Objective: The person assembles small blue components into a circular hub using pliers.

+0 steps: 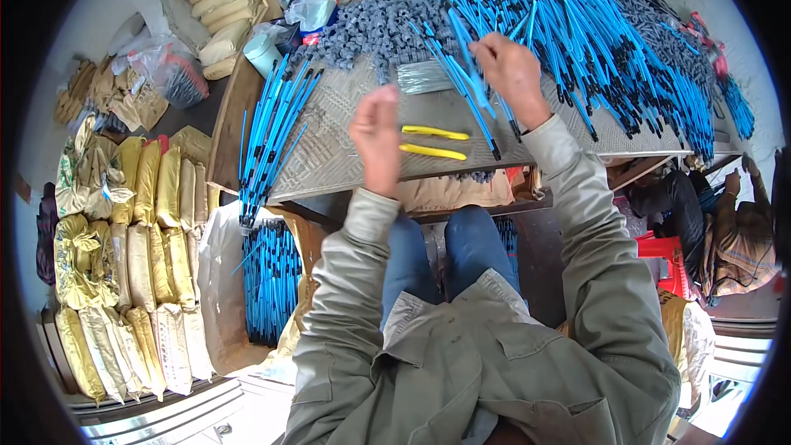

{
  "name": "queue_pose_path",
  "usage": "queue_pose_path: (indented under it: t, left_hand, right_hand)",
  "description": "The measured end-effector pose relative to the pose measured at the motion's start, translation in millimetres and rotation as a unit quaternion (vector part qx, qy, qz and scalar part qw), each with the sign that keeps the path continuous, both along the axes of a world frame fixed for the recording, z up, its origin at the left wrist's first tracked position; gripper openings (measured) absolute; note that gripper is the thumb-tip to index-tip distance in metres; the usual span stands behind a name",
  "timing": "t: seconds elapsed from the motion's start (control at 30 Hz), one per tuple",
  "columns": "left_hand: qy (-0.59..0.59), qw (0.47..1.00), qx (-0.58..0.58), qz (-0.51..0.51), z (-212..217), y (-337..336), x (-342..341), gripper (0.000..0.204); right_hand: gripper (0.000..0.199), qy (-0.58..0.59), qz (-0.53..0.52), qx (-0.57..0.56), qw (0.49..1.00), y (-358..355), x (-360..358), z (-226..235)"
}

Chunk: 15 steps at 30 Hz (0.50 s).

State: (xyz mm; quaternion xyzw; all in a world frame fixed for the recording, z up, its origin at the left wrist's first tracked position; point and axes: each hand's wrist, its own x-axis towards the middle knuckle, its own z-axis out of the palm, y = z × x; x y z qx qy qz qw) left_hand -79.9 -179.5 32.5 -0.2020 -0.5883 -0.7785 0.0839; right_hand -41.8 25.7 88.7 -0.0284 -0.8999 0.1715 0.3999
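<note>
My right hand (512, 74) is closed in a pinch over the right-middle of the table, on a blue rod (466, 53) smeared by motion. My left hand (376, 136) hangs over the table's near part with fingers curled; blur hides what it may hold. Beside it lies a tool with two yellow handles (435, 132), its head hidden behind the hand. Past the left hand is a heap of small grey plastic parts (371, 29). A few loose blue rods with black ends (453, 74) lie between the hands, near a bundle of thin clear strips (423, 77).
A large pile of blue rods (593, 41) covers the table's right side, with more grey parts (667, 29) beyond. Another bunch of rods (276, 128) overhangs the left edge, above an open sack of rods (272, 280). Stacked yellow sacks (148, 255) stand left; a red stool (663, 259) stands right, near another person (737, 239).
</note>
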Motion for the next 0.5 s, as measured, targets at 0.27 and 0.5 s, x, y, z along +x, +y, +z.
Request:
queue_pose_path:
  t: [0.27,0.5]
  left_hand:
    - [0.018,1.000,0.018,0.001,53,-49,14,0.040]
    - [-0.065,0.973,0.051,-0.217,52,-38,44,0.049]
  right_hand:
    - [0.010,0.025,0.220,-0.423,0.879,-64,135,18]
    - [0.007,-0.123,0.345,-0.524,0.769,-97,144,-29]
